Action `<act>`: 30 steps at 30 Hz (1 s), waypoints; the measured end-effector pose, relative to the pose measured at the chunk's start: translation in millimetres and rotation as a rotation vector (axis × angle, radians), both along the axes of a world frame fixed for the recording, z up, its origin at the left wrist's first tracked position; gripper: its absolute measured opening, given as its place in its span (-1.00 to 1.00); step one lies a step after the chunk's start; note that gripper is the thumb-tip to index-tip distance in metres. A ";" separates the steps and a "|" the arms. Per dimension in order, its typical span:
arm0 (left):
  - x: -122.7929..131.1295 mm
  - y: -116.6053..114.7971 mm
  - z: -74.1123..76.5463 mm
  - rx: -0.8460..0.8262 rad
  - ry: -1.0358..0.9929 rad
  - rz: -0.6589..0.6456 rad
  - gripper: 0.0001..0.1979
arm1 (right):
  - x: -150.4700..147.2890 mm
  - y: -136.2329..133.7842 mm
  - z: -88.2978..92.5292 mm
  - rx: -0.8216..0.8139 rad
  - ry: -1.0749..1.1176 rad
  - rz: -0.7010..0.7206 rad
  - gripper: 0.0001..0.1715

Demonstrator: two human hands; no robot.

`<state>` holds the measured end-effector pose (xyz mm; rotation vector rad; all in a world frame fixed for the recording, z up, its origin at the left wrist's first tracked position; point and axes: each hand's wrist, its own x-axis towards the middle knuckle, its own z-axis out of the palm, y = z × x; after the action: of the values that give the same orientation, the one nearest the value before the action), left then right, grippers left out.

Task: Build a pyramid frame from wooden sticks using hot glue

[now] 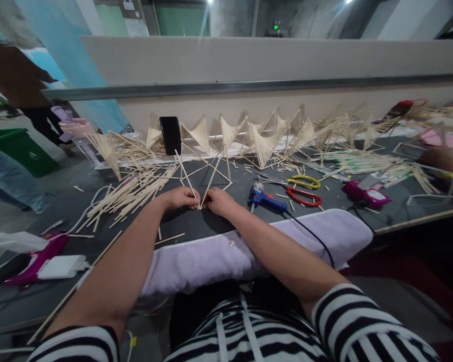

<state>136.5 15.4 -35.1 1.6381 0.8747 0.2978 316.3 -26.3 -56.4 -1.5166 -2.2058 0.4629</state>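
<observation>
Both hands meet at the near corner of a frame of thin wooden sticks [212, 177] standing on the dark tabletop. My left hand [181, 197] pinches the lower end of a slanting stick on the left side of that corner. From the right, the fingers of my right hand [218, 201] close around the base of the other slanting stick. The two sticks meet low between my fingertips and spread apart upward. To the right of my right hand lies a blue hot glue gun [266, 197], its black cord running toward me.
Red-and-yellow-handled scissors [304, 196] lie beyond the glue gun. Loose sticks [136, 193] heap at left, near a propped black phone [170, 136]. Finished stick models [264, 138] line the back. A lilac cloth [207, 266] covers the near edge. Another person's hand [443, 163] is at far right.
</observation>
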 end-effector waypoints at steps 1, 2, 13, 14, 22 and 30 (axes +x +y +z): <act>-0.3 0.3 0.0 -0.002 -0.003 -0.008 -0.71 | 0.1 0.1 0.2 -0.004 -0.002 0.000 -0.78; -0.7 0.8 -0.1 -0.004 -0.006 -0.019 -0.72 | 0.2 0.2 0.3 -0.007 -0.004 -0.003 -0.78; -4.6 -0.2 -5.5 -0.007 -0.051 -0.049 -0.77 | 0.3 -1.5 -2.9 0.002 0.013 0.019 -0.84; -4.3 -1.2 -5.2 -0.006 -0.048 -0.041 -0.77 | 0.3 -0.8 -4.1 -0.003 0.021 0.014 -0.85; -1.3 -4.0 -4.9 0.015 -0.069 -0.011 -0.77 | -1.0 -0.9 -5.0 -0.011 0.045 0.027 -0.87; -0.6 0.3 -3.2 0.049 -0.026 -0.026 -0.79 | -0.4 -2.1 -0.8 -0.005 -0.003 0.006 -0.81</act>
<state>135.9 15.7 -38.3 1.6864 0.8314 0.3242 316.0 -28.3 -57.2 -1.5146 -2.2138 0.4688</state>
